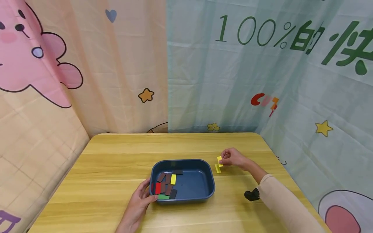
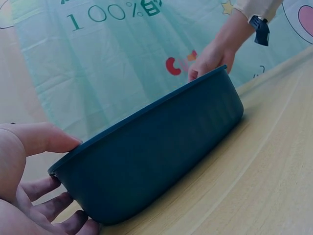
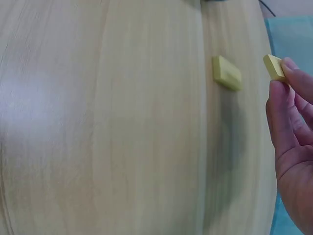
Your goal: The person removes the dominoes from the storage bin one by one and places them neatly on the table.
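A dark blue plastic bin (image 1: 192, 198) sits on the table, with brown, black, red, green and yellow domino blocks in its left part. My left hand (image 1: 140, 200) grips the bin's left end. In the left wrist view its thumb lies on the rim and its fingers are against the outer wall. To the right of the bin, my right hand (image 1: 233, 157) pinches a yellow domino block (image 3: 274, 67) between thumb and fingertips, above the tabletop. A second yellow domino block (image 3: 227, 73) is on the table just below it, apart from the held one.
The wooden table (image 1: 116, 149) reaches back to printed curtains (image 1: 198, 81) behind and at both sides. A black strap-like piece (image 1: 252, 194) shows by the right sleeve (image 1: 282, 197).
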Tool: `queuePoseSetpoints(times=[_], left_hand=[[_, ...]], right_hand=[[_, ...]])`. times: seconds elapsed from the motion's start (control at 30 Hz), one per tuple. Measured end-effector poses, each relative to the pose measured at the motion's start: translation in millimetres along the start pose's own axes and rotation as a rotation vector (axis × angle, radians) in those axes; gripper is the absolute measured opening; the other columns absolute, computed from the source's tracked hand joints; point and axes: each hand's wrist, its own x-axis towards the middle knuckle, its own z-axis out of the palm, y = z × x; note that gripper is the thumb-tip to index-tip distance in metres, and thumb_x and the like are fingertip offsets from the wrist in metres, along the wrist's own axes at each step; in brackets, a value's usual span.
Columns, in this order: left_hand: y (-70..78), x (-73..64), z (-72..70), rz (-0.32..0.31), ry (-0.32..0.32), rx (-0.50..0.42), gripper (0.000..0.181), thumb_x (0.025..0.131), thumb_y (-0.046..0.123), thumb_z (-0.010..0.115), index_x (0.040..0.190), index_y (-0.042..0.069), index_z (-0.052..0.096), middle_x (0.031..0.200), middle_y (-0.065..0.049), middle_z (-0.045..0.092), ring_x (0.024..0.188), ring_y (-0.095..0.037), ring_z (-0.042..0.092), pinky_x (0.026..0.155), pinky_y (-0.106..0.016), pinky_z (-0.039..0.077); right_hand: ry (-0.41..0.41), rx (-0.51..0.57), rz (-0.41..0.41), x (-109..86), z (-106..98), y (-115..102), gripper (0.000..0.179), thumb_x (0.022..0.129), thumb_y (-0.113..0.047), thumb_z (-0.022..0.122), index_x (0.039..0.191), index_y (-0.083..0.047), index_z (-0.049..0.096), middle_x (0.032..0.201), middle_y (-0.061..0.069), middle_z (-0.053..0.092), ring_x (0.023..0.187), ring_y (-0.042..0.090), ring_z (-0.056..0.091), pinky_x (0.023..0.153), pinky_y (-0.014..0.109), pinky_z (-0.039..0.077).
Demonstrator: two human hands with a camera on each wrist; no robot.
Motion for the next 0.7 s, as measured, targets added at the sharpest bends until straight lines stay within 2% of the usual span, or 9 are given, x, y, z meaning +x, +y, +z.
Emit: queuePoseSetpoints(times=[0.13,0.2,0.3,0.47,0.57,0.7], left_hand=[[-0.2,1.7,0.2,0.0,0.001,0.014,0.082,0.087,-0.011,0.067,0.159,-0.002,0.027,0.165,-0.026,0.023,0.148,-0.047,0.026,0.113,-0.045,0.035],[0.4,3.0,0.4,0.0,0.0,0.017,0.083,0.088,-0.01,0.067,0.159,-0.002,0.027,0.165,-0.026,0.022,0.148,-0.047,0.025,0.115,-0.05,0.031],[0.4,1.3,-0.7,-0.006,0.002,0.01,0.082,0.087,-0.01,0.068,0.159,-0.002,0.027,0.165,-0.026,0.022,0.148,-0.047,0.025,0.113,-0.042,0.037],[-0.1,1.0,1.1,0.003,-0.007,-0.017,0.08,0.086,-0.012,0.067,0.157,-0.004,0.029,0.164,-0.026,0.024,0.147,-0.045,0.028,0.094,-0.022,0.047],[-0.3,0.7,1.2,0.009,-0.005,-0.02,0.08,0.086,-0.012,0.066,0.156,-0.005,0.03,0.164,-0.026,0.025,0.147,-0.045,0.029,0.092,-0.02,0.047],[0.0,1.1,0.7,0.013,0.002,-0.02,0.079,0.086,-0.013,0.066,0.156,-0.005,0.031,0.163,-0.026,0.026,0.146,-0.045,0.03,0.092,-0.021,0.048]], right_hand=[[-0.003,-0.009,0.043,-3.2,-6,12,0.021,0.092,-0.001,0.077,0.099,0.004,0.058,0.086,0.009,0.063,0.079,0.02,0.065,0.077,0.037,0.061],[-0.001,-0.009,0.066,-4.7,-7,17,0.021,0.092,0.0,0.077,0.099,0.004,0.058,0.086,0.009,0.062,0.08,0.02,0.065,0.077,0.037,0.061],[0.005,-0.007,0.087,-6.6,-5,24,0.02,0.092,0.001,0.076,0.098,0.005,0.057,0.084,0.009,0.061,0.079,0.02,0.066,0.076,0.037,0.061],[0.015,-0.05,0.094,-8.3,-1,24,0.019,0.091,0.004,0.076,0.097,0.006,0.058,0.082,0.009,0.058,0.076,0.019,0.066,0.072,0.035,0.061],[0.038,-0.114,0.094,-8.4,3,18,0.019,0.089,0.005,0.077,0.095,0.006,0.059,0.083,0.01,0.058,0.074,0.018,0.064,0.07,0.035,0.061],[0.103,-0.199,0.134,-8.3,10,10,0.018,0.087,0.004,0.079,0.091,0.005,0.061,0.085,0.011,0.06,0.073,0.018,0.063,0.068,0.033,0.06]])
